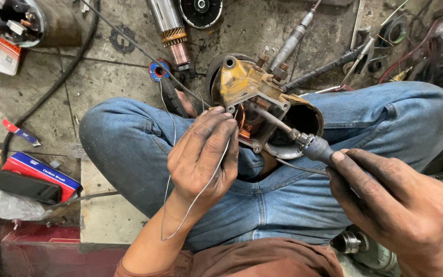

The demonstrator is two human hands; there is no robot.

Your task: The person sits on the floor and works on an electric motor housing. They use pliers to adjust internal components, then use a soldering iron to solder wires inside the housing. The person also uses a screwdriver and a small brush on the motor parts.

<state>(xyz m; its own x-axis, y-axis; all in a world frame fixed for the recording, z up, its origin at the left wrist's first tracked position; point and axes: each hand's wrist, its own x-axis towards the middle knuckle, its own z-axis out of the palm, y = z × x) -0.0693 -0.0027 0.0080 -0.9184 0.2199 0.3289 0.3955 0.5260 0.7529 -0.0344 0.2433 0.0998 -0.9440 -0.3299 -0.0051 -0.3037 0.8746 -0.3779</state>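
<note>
Left hand [203, 156]: fingers pinch thin grey solder wire [201, 190] | Right hand [390, 200]: fingers grip dark-handled soldering iron [303, 142], tip inside yellow metal motor housing [257, 100] on lap, between blue-jeaned knees [129, 149].

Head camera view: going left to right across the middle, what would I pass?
Red and blue box → left hand with solder wire → yellow motor housing → soldering iron → right hand.
</note>
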